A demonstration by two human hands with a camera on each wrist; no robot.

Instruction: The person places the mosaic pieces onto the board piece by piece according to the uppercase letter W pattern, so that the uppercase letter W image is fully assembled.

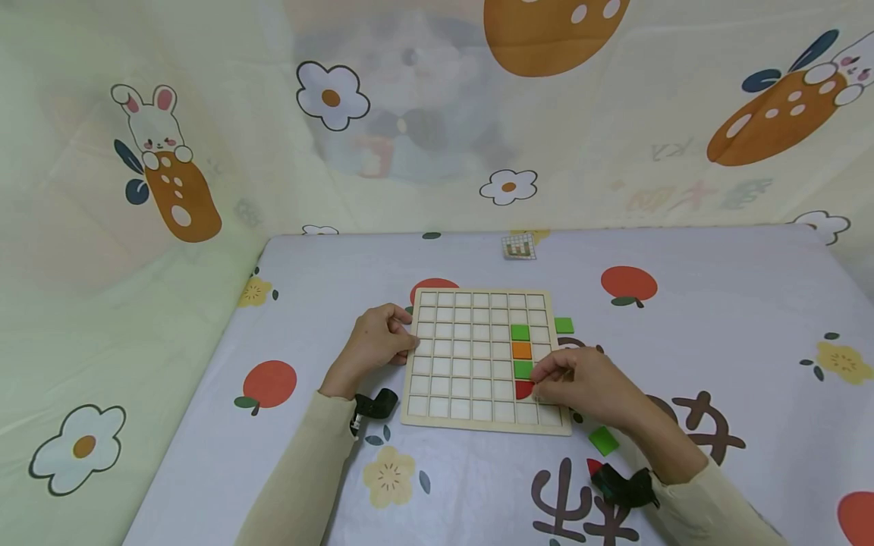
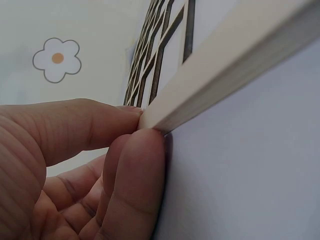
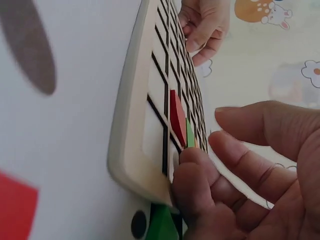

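Observation:
A square wooden grid board lies on the table, its cells mostly white. Green, orange and green tiles fill one column towards its right side. Below them is a red tile, which looks slightly tilted in the right wrist view. My left hand pinches the board's left edge between thumb and finger. Over the board's right edge, my right hand hovers beside the red tile, thumb and index finger apart with nothing between them. Its lower fingers reach the board's edge.
A loose green tile lies beside the board's upper right edge. Another green tile is below the right hand, with a red piece partly hidden by the wrist camera. A small pattern card lies near the back.

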